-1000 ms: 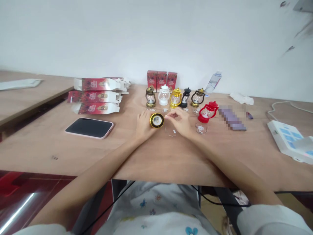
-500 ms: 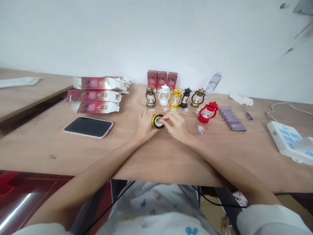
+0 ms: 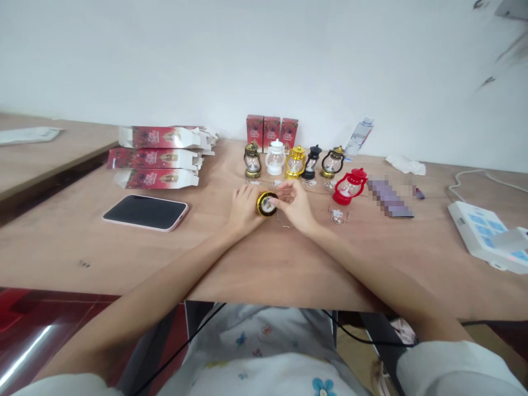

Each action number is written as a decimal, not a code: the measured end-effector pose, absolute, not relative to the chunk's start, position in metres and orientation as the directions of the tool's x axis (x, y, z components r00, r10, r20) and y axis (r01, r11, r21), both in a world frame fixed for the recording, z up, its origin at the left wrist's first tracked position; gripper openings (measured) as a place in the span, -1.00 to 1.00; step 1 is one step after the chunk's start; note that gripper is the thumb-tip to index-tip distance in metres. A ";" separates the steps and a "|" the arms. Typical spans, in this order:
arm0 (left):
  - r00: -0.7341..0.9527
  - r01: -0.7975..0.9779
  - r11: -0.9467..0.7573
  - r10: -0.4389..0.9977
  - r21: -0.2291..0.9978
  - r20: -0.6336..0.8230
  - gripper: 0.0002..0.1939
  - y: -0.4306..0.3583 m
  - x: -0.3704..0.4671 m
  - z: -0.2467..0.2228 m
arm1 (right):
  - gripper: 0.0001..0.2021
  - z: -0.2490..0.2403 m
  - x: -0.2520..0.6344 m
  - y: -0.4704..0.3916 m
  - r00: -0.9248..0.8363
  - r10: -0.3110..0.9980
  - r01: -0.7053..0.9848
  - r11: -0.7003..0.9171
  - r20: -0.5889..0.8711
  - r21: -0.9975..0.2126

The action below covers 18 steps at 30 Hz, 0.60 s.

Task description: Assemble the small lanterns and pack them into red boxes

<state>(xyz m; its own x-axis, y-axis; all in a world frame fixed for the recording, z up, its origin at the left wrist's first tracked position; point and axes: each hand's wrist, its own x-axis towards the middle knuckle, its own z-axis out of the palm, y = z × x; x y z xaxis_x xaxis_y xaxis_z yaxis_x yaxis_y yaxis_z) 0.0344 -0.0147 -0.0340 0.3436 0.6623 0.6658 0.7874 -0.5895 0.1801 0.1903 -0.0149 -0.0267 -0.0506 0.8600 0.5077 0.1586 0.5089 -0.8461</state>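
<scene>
My left hand (image 3: pixel 246 207) is wrapped round a small gold-and-black lantern (image 3: pixel 260 205), whose round base faces me. My right hand (image 3: pixel 297 207) is at the base with its thumb on or close to it, the other fingers spread apart beyond. Under my right hand, part of a thin clear sheet (image 3: pixel 284 223) shows on the table. Past my hands stands a row of little lanterns: a bronze one (image 3: pixel 252 161), a white one (image 3: pixel 275 158), a gold one (image 3: pixel 295 164), a black one (image 3: pixel 312 164) and a black-and-gold one (image 3: pixel 332 164). To the right is a red lantern (image 3: pixel 348 188).
A phone (image 3: pixel 146 212) lies on the left, below flat printed cartons (image 3: pixel 154 158). Red boxes (image 3: pixel 271 132) and a leaning plastic bottle (image 3: pixel 360 137) are at the wall. Small parts (image 3: pixel 338 214) lie before the red lantern. A white power strip (image 3: pixel 487 234) sits far right.
The fingers of my right hand have opened out from a pinch over the lantern's base, with the thumb staying by it. My left hand keeps its hold. The view has shifted slightly.
</scene>
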 end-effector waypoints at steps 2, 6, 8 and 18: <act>0.368 0.793 -0.590 0.664 0.153 0.651 -0.74 -0.014 0.034 -0.034 | -0.69 -0.030 0.188 -0.014 -0.097 0.886 0.091 0.461 0.453 -0.883; 0.322 0.799 -0.568 0.681 0.198 0.658 -0.72 -0.010 0.032 -0.034 | -0.83 -0.024 0.195 -0.023 -0.165 0.737 0.228 0.676 0.656 -0.701; 0.248 0.802 -0.536 0.700 0.263 0.669 -0.70 -0.006 0.029 -0.034 | -0.84 -0.021 0.207 -0.028 -0.203 0.657 0.335 0.744 0.726 -0.579; 0.073 0.633 -0.562 0.728 0.533 0.681 -0.70 -0.001 0.026 -0.033 | -0.70 -0.045 0.271 -0.035 -0.526 0.607 0.534 0.781 0.596 -0.325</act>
<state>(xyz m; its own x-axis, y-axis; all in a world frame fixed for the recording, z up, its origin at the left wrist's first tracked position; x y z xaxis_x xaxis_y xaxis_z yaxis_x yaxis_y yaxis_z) 0.0263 -0.0007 -0.0333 0.0726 0.7283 0.6814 0.6331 -0.5615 0.5328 0.2706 -0.0353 -0.0446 -0.5256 0.6071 0.5960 0.5338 0.7808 -0.3247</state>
